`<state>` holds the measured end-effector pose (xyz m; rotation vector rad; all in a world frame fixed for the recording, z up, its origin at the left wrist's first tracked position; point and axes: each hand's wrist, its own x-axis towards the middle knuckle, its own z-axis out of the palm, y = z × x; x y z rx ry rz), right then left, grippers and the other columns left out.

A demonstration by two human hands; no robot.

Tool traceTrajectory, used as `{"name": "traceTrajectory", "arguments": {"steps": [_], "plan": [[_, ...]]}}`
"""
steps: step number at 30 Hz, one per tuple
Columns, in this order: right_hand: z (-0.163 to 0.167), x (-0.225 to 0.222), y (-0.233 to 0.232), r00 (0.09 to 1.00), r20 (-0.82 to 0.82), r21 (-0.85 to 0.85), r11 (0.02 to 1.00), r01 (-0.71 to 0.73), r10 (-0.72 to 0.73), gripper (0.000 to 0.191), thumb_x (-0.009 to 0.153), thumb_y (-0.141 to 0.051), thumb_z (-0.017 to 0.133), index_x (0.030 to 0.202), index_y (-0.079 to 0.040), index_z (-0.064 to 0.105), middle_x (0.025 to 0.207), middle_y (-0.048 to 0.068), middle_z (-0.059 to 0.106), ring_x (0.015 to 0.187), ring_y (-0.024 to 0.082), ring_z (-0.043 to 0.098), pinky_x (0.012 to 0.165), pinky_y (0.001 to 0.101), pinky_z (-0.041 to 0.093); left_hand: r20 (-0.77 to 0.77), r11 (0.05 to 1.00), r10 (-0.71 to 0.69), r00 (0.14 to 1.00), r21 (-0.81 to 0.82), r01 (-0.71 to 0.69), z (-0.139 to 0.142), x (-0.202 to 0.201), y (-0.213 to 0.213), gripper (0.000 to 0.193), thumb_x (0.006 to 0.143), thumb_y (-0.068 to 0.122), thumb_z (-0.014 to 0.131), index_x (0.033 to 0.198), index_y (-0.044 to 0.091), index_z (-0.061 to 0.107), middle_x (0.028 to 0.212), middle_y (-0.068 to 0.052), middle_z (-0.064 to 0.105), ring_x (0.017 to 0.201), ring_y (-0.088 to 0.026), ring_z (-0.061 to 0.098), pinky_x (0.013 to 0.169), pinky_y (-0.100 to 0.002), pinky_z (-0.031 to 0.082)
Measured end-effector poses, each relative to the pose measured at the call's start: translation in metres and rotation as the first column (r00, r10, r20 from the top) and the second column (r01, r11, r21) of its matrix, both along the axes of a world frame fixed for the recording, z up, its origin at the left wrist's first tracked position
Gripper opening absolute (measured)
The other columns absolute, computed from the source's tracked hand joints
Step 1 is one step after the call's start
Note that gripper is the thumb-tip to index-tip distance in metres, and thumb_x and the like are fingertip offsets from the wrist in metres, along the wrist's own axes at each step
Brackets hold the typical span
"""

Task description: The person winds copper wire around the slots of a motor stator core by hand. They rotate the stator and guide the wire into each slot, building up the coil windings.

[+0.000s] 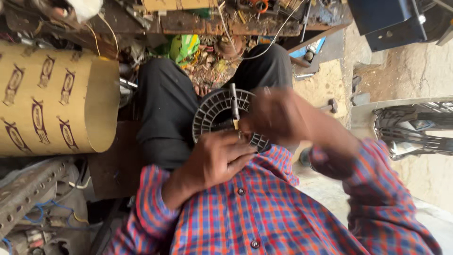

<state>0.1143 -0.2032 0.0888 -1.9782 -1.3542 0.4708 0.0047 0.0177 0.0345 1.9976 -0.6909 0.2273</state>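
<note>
The left hand [218,158] is closed over the near rim of a grey slotted disc [214,111], fingers curled across its edge and thumb side toward the chest. The right hand [278,115] is blurred; it sits against the disc's right side, fingers bent inward, but whether it actually clamps the disc cannot be told. A dark shaft [233,100] stands out from the disc's centre, between the two hands. The disc is held over the lap, above the black trousers [165,108], tilted with its ribbed face toward the camera.

Both forearms, in red and blue checked sleeves [151,208], bend in from the sides, the right elbow raised. A large printed cardboard roll [52,94] lies at left, near the knee. A cluttered bench [226,21] runs beyond the knees.
</note>
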Motion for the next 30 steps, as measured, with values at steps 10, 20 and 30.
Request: {"name": "traceTrajectory", "arguments": {"steps": [10, 20, 30], "plan": [[-0.039, 0.027, -0.044, 0.935, 0.183, -0.29, 0.892, 0.347, -0.304, 0.015, 0.08, -0.013, 0.076, 0.094, -0.013, 0.082, 0.084, 0.012, 0.074, 0.072, 0.028, 0.069, 0.065, 0.0426, 0.054, -0.186, 0.968, -0.119, 0.975, 0.198, 0.155, -0.002, 0.114, -0.017, 0.029, 0.073, 0.027, 0.092, 0.078, 0.004, 0.077, 0.08, -0.013, 0.07, 0.076, -0.029, 0.067, 0.066, -0.039, 0.05], [-0.015, 0.02, 0.009, 0.991, 0.103, 0.038, 0.996, 0.083, -0.087, 0.013, 0.085, -0.007, 0.073, 0.097, -0.005, 0.074, 0.081, 0.014, 0.063, 0.076, 0.034, 0.062, 0.063, 0.0444, 0.049, -0.014, 0.926, -0.014, 1.0, -0.378, 0.008, -0.004, 0.003, -0.008, 0.015, 0.081, 0.009, 0.073, 0.093, 0.002, 0.069, 0.087, -0.014, 0.066, 0.081, -0.03, 0.065, 0.072, -0.039, 0.053], [-0.03, 0.002, -0.039, 0.993, 0.113, -0.103, 0.994, -0.031, 0.042, 0.011, 0.08, -0.012, 0.074, 0.09, -0.013, 0.077, 0.09, 0.007, 0.073, 0.078, 0.029, 0.068, 0.066, 0.0412, 0.056, -0.292, 0.978, -0.19, 0.937, 0.021, 0.205, 0.029, 0.119, -0.004, 0.014, 0.075, 0.015, 0.086, 0.081, 0.006, 0.077, 0.078, -0.008, 0.07, 0.074, -0.024, 0.068, 0.068, -0.035, 0.052]]}}
